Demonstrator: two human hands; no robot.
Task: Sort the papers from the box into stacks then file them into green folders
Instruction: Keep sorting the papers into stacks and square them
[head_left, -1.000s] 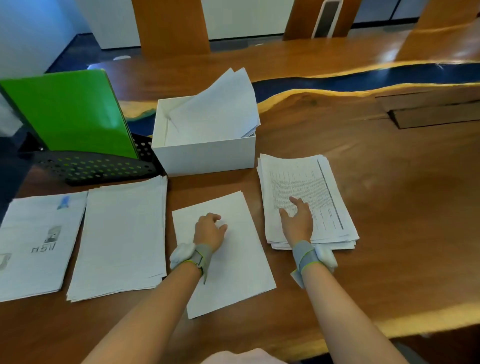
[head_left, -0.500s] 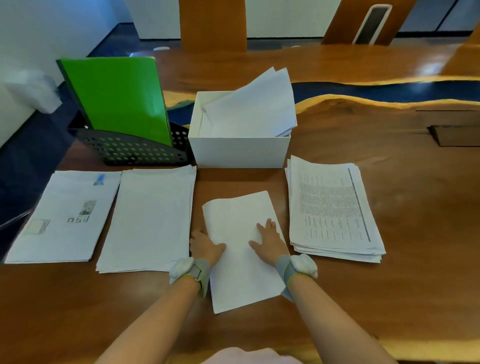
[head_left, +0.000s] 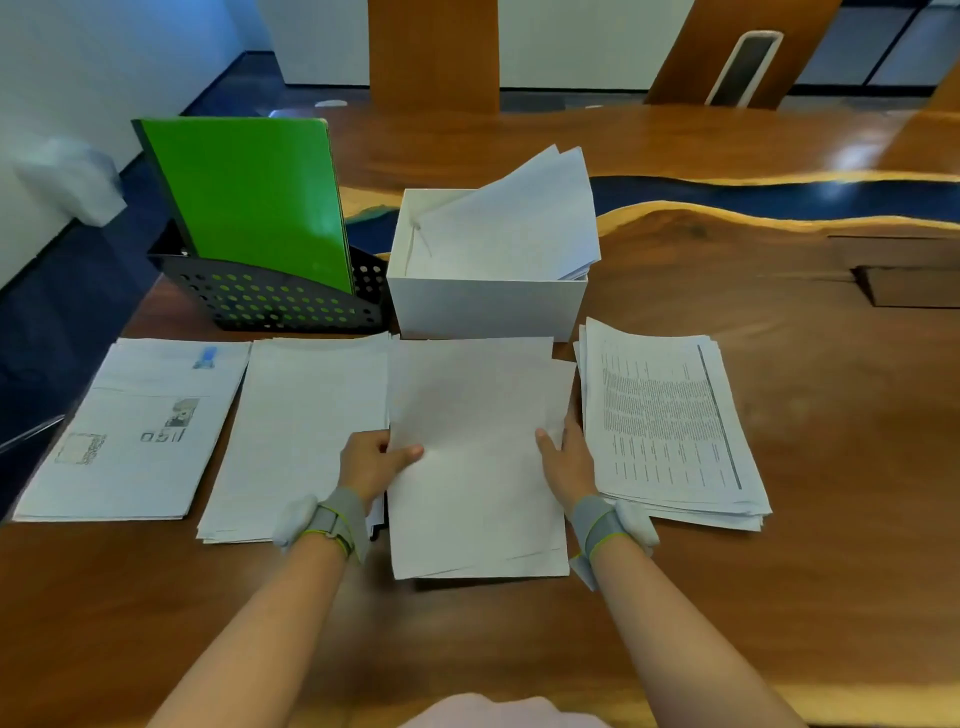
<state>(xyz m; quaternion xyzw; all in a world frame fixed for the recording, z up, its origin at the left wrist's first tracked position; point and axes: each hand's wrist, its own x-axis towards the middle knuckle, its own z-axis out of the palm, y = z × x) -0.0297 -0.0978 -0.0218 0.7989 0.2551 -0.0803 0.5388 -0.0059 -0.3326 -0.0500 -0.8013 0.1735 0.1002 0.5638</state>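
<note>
You are at the sorting step: your left hand (head_left: 371, 462) and right hand (head_left: 569, 457) each grip one side edge of a sheaf of papers (head_left: 478, 457), thumbs on top and fingers curled beneath, so the sheaf spans the gap between them. Its near edge appears raised off the bench (head_left: 831, 519). Just outside your left hand lies a plain stack (head_left: 306, 415), with a picture-printed stack (head_left: 135, 431) further out to the left; just outside your right hand lies a text-printed stack (head_left: 670, 421). Beyond your hands stands the box (head_left: 488, 306), with loose sheets (head_left: 514, 223) leaning out of it, so sorting is likely unfinished. The next move probably calls for squaring the sheaf and setting it down as its own stack between its neighbours, without overlapping either. The green folders (head_left: 249, 197) stand upright in a black perforated rack (head_left: 280, 304) beyond your left hand and look untouched. The bench is polished wood with a blue inlaid strip (head_left: 779, 200) beyond the box; the room shows white walls, wooden pillars and a dark blue floor.
</note>
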